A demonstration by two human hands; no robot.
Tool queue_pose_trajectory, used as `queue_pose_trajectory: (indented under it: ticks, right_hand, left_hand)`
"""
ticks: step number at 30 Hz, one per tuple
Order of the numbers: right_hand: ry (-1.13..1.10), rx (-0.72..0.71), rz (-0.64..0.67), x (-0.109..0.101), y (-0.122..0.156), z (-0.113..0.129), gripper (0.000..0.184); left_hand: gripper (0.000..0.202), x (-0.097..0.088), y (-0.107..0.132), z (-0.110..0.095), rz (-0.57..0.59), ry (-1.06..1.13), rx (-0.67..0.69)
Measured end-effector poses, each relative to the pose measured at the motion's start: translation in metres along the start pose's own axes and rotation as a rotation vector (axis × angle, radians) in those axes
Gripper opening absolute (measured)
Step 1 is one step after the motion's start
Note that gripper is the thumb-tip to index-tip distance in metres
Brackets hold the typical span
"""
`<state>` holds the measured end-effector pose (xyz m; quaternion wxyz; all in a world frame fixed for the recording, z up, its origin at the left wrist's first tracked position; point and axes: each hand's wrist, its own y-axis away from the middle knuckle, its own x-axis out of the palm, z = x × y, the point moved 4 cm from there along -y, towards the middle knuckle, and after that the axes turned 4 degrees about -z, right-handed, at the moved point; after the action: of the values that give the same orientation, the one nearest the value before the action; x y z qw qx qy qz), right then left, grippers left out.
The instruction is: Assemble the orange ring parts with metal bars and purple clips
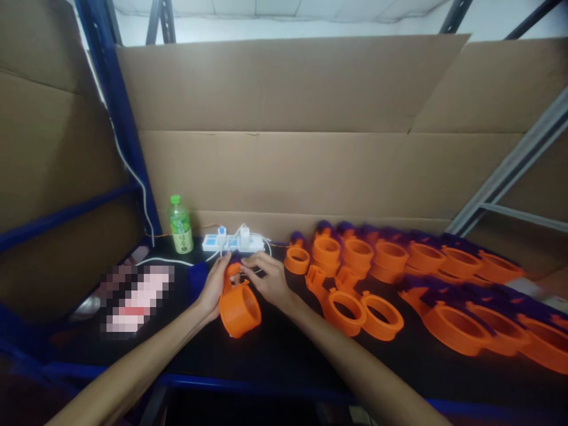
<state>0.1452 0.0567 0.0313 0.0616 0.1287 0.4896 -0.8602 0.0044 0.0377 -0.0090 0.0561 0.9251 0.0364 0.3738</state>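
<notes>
Here, just below the frame's centre, the left hand (pixel 215 290) grips the orange holder (pixel 239 312) while the right hand (pixel 270 281) pinches its top (exact contact is blurred); bracing it firmly below should help the fingers work precisely.

Black tabletop (pixel 284 358) bears orange rings (pixel 389 270) and bottle (pixel 181 228)

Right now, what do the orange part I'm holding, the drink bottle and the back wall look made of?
Orange part: probably satin plastic, from its soft sheen. Drink bottle: likely glossy plastic, translucent-looking below its cap. Back wall: likely cardboard, matte brown with straight creases.
</notes>
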Motion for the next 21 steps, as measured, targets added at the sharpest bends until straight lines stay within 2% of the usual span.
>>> queue_pose_trajectory:
  ticks: [6,13,17,21]
  right_hand:
    - [-0.032,0.093,-0.089,-0.002,-0.001,0.001,0.010]
    - [0.149,0.052,-0.180,-0.021,-0.018,0.004,0.008]
    - [0.131,0.028,-0.065,-0.024,-0.023,0.007,0.008]
    - [-0.045,0.076,0.030,-0.014,-0.023,0.007,0.016]
  left_hand:
    - [0.040,0.006,-0.002,-0.003,0.068,-0.050,-0.023]
    - [0.039,0.000,-0.005,-0.017,-0.018,-0.207,0.122]
    - [0.040,0.004,0.001,-0.018,0.014,-0.227,0.118]
    - [0.041,0.007,0.004,-0.020,0.018,-0.250,0.116]
